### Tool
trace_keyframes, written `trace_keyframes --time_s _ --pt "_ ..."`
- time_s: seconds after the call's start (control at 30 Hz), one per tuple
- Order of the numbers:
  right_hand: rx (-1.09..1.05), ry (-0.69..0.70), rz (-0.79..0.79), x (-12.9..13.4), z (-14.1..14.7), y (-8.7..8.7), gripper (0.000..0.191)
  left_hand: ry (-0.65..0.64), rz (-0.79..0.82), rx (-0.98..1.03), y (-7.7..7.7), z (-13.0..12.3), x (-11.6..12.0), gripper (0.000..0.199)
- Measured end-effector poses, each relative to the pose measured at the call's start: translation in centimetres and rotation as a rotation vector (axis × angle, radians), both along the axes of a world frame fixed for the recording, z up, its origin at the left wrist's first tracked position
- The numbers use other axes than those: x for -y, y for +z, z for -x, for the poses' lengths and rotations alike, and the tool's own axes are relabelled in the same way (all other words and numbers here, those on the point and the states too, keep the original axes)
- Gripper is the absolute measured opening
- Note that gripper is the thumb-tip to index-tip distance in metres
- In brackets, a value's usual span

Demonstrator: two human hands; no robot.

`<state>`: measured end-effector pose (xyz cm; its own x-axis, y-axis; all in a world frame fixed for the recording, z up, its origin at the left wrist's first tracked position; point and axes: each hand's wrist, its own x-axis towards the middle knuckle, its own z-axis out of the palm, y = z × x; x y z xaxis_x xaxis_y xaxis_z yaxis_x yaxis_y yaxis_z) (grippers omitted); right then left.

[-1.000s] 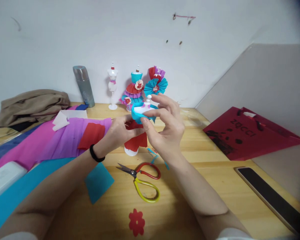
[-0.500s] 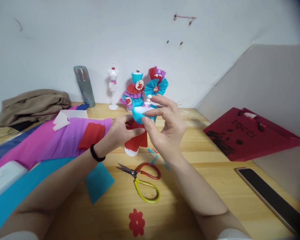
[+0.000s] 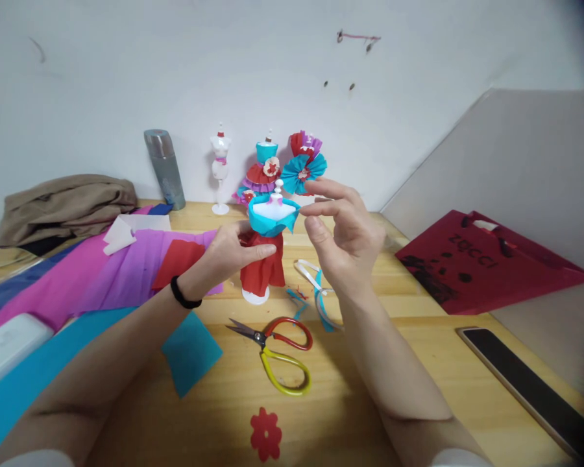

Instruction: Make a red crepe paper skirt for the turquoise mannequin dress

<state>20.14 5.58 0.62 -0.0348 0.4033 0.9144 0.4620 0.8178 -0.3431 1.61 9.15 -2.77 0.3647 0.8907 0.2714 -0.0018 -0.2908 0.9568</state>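
A small white mannequin (image 3: 273,209) stands upright on its round base, wearing a blue crepe-paper top (image 3: 267,226) and a red paper skirt (image 3: 263,269). My left hand (image 3: 231,251) grips it at the waist from the left, thumb across the front and the other fingers partly hidden behind. To its right, my right hand (image 3: 348,230) is raised with fingers apart and holds nothing; its fingertips are close to the top's loose right corner. In front lie scissors (image 3: 260,338) with red and yellow handles, a blue paper square (image 3: 193,353) and a red paper flower (image 3: 266,433).
A bare mannequin (image 3: 220,165) and two dressed ones (image 3: 263,175) stand by the wall, near a flask (image 3: 164,168). Coloured paper (image 3: 126,266) spreads left. White tape (image 3: 307,266) and blue scraps (image 3: 298,298) lie right of centre. A red bag (image 3: 491,272) and phone (image 3: 520,383) sit right.
My right hand has let go of the blue top and drawn away to the right. The top's right corner now hangs loose, and the mannequin has shifted slightly left in view.
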Motion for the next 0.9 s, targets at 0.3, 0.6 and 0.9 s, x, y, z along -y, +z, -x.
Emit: trace_keyframes --time_s 0.3,0.6,0.9 --pt "0.050 0.014 0.046 -0.5 0.7 -0.6 0.007 -0.029 -0.044 0.017 -0.8 -0.1 -0.3 0.042" --pt "0.079 -0.089 0.080 -0.4 1.2 -1.1 0.015 -0.031 0.000 0.022 -0.6 -0.1 -0.1 0.039" --pt "-0.017 -0.030 0.152 -1.1 -0.4 -1.1 0.011 -0.068 0.224 0.106 0.6 1.2 -0.4 0.039"
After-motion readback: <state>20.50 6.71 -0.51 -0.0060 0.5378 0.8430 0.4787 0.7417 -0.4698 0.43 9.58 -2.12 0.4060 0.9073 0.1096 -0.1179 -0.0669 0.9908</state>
